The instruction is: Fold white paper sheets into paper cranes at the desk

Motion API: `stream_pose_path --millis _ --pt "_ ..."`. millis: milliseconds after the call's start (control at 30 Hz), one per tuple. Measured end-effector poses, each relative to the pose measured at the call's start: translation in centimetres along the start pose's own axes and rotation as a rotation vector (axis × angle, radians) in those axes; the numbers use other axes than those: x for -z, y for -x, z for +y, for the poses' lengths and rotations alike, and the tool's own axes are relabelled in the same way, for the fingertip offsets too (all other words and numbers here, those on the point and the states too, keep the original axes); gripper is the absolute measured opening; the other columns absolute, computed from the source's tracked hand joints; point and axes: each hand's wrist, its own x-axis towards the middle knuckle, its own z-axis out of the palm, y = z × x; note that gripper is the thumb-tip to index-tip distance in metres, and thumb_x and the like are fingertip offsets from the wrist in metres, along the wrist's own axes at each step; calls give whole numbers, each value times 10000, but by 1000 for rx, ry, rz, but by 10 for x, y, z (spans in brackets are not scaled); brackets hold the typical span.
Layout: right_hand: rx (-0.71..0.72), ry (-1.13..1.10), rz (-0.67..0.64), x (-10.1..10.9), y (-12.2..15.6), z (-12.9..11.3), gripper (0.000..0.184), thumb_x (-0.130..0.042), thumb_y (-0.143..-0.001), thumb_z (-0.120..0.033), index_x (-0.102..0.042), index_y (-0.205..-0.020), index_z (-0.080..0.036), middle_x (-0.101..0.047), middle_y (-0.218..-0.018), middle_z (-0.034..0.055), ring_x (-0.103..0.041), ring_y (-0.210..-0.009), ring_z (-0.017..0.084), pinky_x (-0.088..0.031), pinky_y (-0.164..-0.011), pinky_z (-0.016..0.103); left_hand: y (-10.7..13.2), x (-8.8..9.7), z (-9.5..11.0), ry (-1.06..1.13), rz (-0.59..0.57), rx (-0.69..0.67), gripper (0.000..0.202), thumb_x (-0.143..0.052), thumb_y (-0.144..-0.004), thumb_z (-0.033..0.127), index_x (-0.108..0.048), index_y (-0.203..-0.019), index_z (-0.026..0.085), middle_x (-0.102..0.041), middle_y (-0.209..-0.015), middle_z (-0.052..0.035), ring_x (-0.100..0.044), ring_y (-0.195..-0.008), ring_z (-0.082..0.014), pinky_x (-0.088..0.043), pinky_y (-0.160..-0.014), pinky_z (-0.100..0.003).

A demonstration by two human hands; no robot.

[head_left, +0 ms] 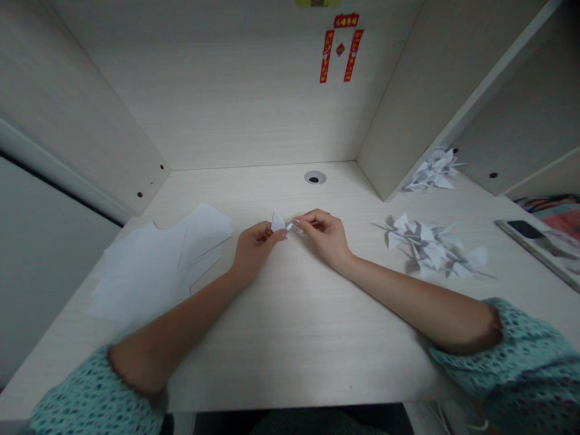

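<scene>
A small folded white paper crane is held above the middle of the desk. My left hand pinches its body between thumb and fingers, hiding part of the folds. From the right, the thumb and index finger of my right hand close on a thin pointed tip at the crane's side. Left of my hands lies a spread of white paper sheets. Several folded paper cranes sit in a loose heap to the right of my right hand.
Another heap of paper cranes lies farther back by the upright panel. A phone-like device rests at the right edge. A round cable hole is set in the desk near the back wall, which carries red paper strips.
</scene>
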Motion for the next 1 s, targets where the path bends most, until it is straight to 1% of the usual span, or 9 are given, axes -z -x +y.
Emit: stream_pose_path --millis 267,500,700,900,1000 --pt "10 -46 -14 0 -1 4 179 -723 -727 -392 -739 -718 -214 -656 -715 26 -555 -675 148 -407 -643 301 -1 0 2 -8 -5 -9 320 -635 -757 464 -627 -660 159 -614 -613 8 -515 -569 -115 -360 -546 -228" --pt "-70 -172 -53 0 -2 -2 215 -748 -681 -407 -711 -686 -195 -655 -674 15 -528 -601 123 -391 -587 282 -2 0 -4 -17 -3 -8 329 -642 -749 475 -633 -648 163 -606 -601 6 -516 -570 -122 -334 -526 -231" --pt "-141 -217 -66 0 -2 -4 253 -757 -648 -436 -720 -700 -191 -685 -690 27 -555 -613 135 -416 -603 291 -1 -1 -3 16 -34 8 340 -628 -766 486 -624 -671 159 -595 -613 9 -515 -572 -116 -340 -546 -228" --pt "-170 -239 -56 0 -2 -4 243 -769 -639 -420 -727 -707 -191 -695 -693 23 -558 -609 128 -412 -611 282 -2 0 -3 -4 -32 10 343 -626 -765 492 -636 -681 159 -621 -637 0 -532 -585 -123 -348 -542 -229" --pt "-156 -232 -50 0 -2 -3 259 -757 -654 -443 -723 -690 -189 -678 -664 15 -543 -593 122 -406 -606 279 -2 0 -3 -5 -26 -4 333 -625 -767 483 -635 -677 163 -624 -634 1 -533 -584 -123 -352 -538 -230"
